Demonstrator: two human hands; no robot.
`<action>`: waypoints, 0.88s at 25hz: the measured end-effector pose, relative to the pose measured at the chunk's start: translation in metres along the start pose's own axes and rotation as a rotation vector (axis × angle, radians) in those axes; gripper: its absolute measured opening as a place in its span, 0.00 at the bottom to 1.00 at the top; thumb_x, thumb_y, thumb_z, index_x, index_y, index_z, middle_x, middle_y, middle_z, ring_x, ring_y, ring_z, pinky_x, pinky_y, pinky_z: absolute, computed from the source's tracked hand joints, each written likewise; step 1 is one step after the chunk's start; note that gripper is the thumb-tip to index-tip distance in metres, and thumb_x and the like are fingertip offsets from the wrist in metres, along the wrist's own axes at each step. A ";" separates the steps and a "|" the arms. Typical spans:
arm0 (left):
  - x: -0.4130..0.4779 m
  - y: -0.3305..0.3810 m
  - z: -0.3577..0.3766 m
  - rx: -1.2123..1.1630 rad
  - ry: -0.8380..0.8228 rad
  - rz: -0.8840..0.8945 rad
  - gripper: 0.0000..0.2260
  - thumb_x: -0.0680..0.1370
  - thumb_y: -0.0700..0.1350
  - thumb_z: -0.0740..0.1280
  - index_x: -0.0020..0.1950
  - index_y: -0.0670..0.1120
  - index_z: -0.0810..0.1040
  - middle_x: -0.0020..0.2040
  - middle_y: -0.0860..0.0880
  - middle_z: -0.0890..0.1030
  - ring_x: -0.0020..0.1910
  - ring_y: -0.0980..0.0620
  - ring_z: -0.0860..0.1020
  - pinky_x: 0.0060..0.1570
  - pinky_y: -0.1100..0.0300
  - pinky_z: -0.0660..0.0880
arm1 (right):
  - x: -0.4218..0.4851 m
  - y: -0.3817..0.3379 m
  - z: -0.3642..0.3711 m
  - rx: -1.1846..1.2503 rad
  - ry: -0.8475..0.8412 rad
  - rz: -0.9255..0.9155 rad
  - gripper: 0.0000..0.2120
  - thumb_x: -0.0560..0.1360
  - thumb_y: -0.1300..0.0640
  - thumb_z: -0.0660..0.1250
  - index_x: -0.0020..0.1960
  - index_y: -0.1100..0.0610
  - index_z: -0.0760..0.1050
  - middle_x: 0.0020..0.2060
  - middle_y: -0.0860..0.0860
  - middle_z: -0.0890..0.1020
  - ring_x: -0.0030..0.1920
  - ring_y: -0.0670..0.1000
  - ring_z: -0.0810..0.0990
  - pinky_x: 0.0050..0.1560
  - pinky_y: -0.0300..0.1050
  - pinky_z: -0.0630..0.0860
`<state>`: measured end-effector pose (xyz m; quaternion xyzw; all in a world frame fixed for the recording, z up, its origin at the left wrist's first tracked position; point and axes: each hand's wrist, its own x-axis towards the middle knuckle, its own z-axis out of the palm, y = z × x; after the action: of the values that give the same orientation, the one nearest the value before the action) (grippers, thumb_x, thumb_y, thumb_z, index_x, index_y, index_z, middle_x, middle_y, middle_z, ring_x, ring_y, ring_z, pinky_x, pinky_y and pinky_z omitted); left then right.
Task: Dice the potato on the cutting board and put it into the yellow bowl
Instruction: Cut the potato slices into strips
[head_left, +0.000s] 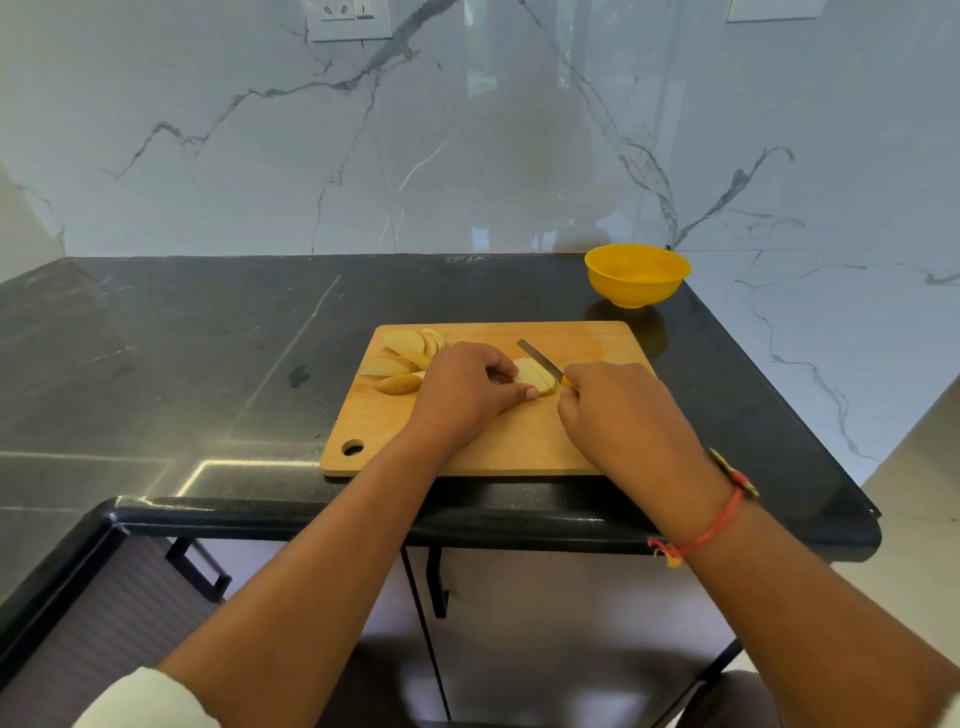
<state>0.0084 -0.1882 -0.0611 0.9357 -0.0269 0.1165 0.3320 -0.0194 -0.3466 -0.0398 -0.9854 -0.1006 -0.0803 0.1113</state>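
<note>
A black stone countertop (208, 364) backed by a white marble wall (467, 130) with a socket plate (349, 18) carries a wooden cutting board (467, 447). The yellow bowl (636, 275) stands off the board on the counter, beyond the knuckles of the right hand (618, 415) and well apart from every fingertip. A red thread bracelet (711, 530) circles the right wrist. A fan of potato slices (405, 351) lies at the board's far left corner, just past the knuckles of the left hand (462, 395), whose back hides the nearest of them; a skin-on end piece (397, 384) sits just beside that hand's outer edge. Between the two hands lies the potato piece (532, 375), pale cut face up, with straight cut lines across it. The left fingers (501, 366) are curled, and with the thumb they pinch this piece from its left side, holding it down on the board. The right fingers are wrapped tight round the handle of the knife (540, 354), of which only a bit of yellow shows at the fingertips. The blade runs out from them toward the far left, crossing over the potato piece just beside the left fingertips. How deep the edge sits in the potato cannot be told.
</note>
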 end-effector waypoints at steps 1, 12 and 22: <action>0.000 0.000 0.000 0.000 0.003 -0.002 0.17 0.72 0.54 0.75 0.57 0.47 0.84 0.49 0.52 0.84 0.48 0.56 0.80 0.52 0.63 0.77 | 0.007 -0.002 0.004 -0.005 0.002 0.008 0.12 0.82 0.52 0.57 0.56 0.53 0.78 0.40 0.51 0.77 0.41 0.50 0.77 0.41 0.44 0.73; -0.003 0.004 -0.002 -0.046 -0.010 -0.001 0.11 0.73 0.51 0.75 0.47 0.44 0.86 0.46 0.46 0.85 0.47 0.49 0.81 0.53 0.50 0.79 | 0.025 -0.012 0.011 -0.035 -0.088 0.079 0.12 0.81 0.52 0.62 0.60 0.55 0.77 0.41 0.51 0.75 0.42 0.50 0.74 0.41 0.43 0.69; -0.003 0.006 -0.001 -0.042 0.000 -0.011 0.09 0.73 0.50 0.75 0.48 0.45 0.86 0.47 0.47 0.85 0.48 0.51 0.81 0.54 0.54 0.79 | 0.001 -0.016 -0.020 -0.109 -0.296 0.101 0.15 0.80 0.54 0.64 0.65 0.56 0.74 0.50 0.54 0.78 0.49 0.52 0.77 0.54 0.46 0.76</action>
<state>0.0048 -0.1927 -0.0574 0.9286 -0.0242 0.1141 0.3522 -0.0245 -0.3356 -0.0167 -0.9949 -0.0618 0.0662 0.0453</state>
